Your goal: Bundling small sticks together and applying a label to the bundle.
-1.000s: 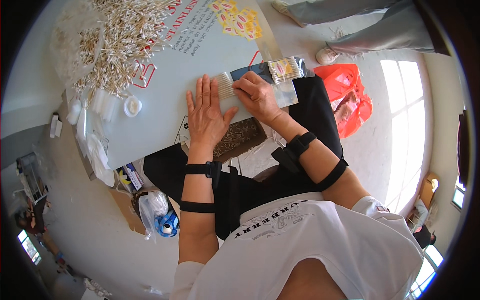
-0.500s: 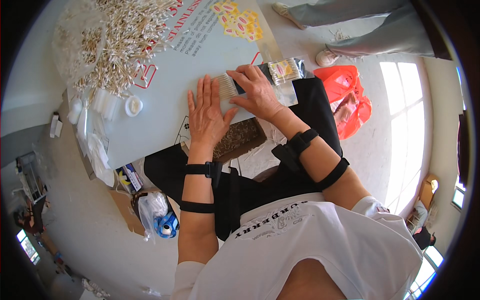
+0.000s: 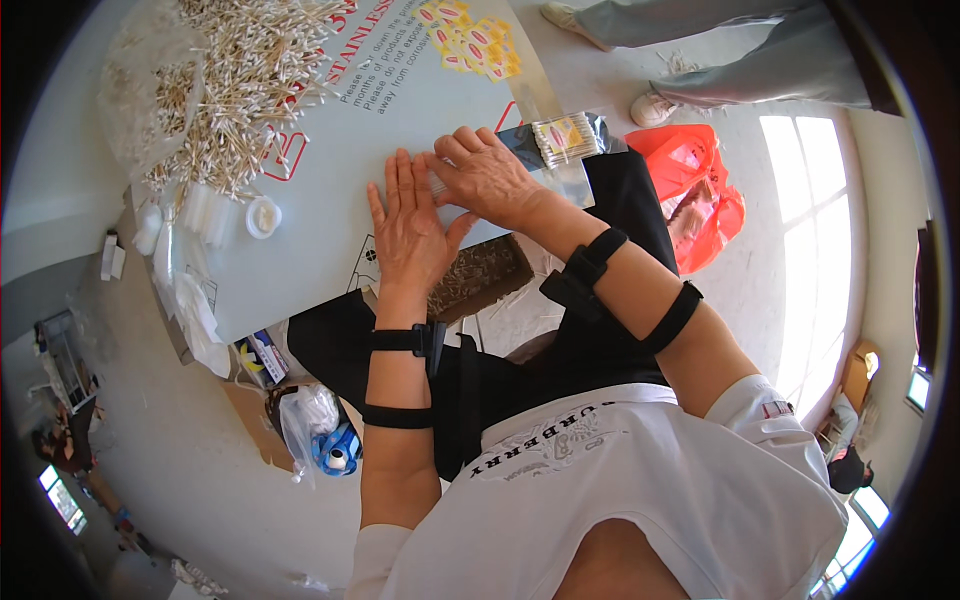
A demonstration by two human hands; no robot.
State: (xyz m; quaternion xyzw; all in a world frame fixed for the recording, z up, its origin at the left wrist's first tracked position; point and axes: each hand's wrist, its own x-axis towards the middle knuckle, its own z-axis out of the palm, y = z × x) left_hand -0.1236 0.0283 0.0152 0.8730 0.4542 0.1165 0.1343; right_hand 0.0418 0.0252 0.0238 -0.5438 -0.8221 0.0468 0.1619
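Observation:
My left hand lies flat, fingers spread, on the grey printed board that serves as the work surface. My right hand rests palm down just beside it, fingers curled over the left end of a clear plastic bag and touching my left fingertips. The bag's right end holds a bundle of cotton swabs under a yellow label. What lies under my right palm is hidden. Black straps circle both forearms.
A large heap of loose cotton swabs covers the board's far left, with small white lids and clear tubes at its edge. An orange plastic bag lies on the floor at right, near another person's legs. Bags and boxes sit below left.
My right hand has slid left along the clear bag, from its middle to its left end, until it meets my left hand. My left hand has stayed flat in place.

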